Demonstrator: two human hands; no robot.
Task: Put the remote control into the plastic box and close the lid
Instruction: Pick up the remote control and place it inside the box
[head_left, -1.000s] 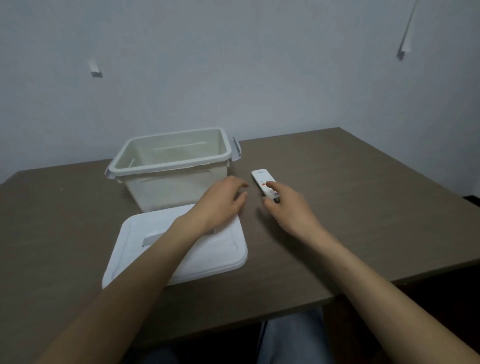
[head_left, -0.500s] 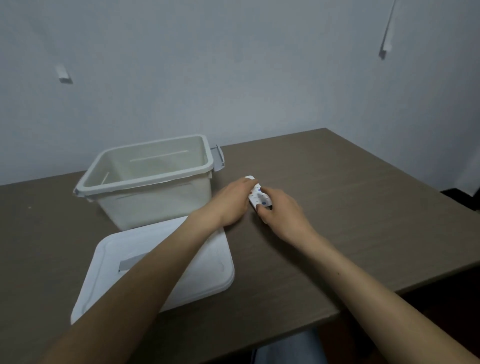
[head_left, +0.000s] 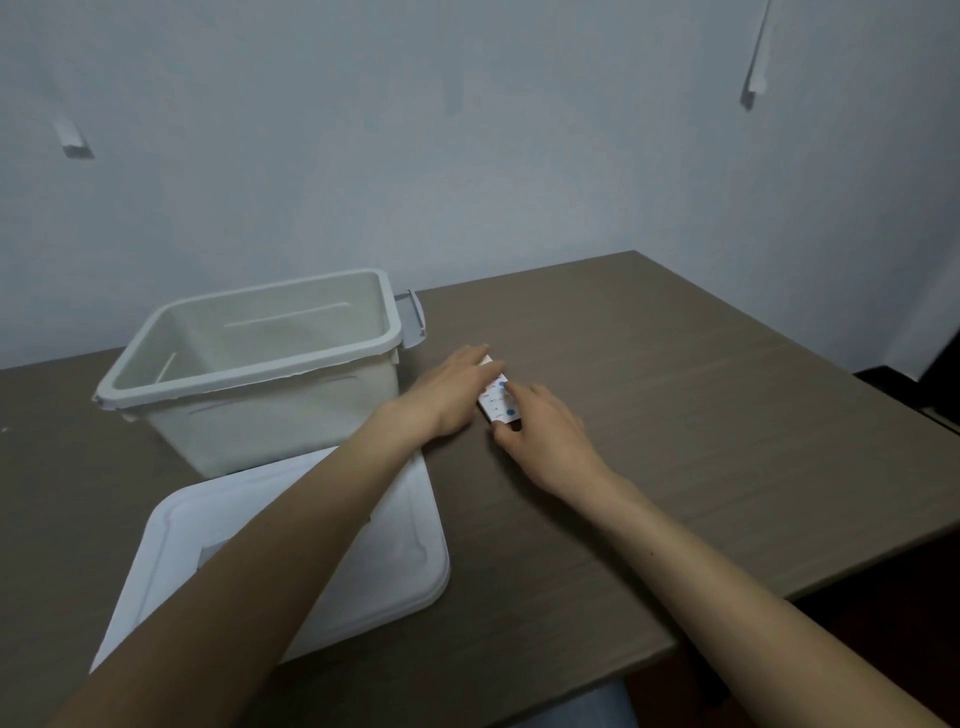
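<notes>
a view from the person's head looks down at a brown tabletop (head_left: 675, 395) against a pale wall. a small white remote control (head_left: 497, 397) lies on the tabletop just to the right of an open, empty plastic box (head_left: 249, 364), and it sits directly between the two hands. the left hand (head_left: 449, 387) presses its curled fingers against the remote's left edge and far end; the right hand (head_left: 545, 434) closes on its right edge and near end, thumb at the bottom corner. both hands look pinched around the remote, though it appears to rest on the tabletop rather than be lifted. the remote's long axis runs away from the person, angled slightly toward the box. the box opening lies to the left and a little farther back, so the left hand is the nearer one to it, and the coming move would likely be a short lift up and leftward over the rim. the white lid (head_left: 405, 561) lies flat in front of the box, partly covered by the left forearm. the remote's far tip and underside are hidden by fingers, and its button markings are too small to read.
</notes>
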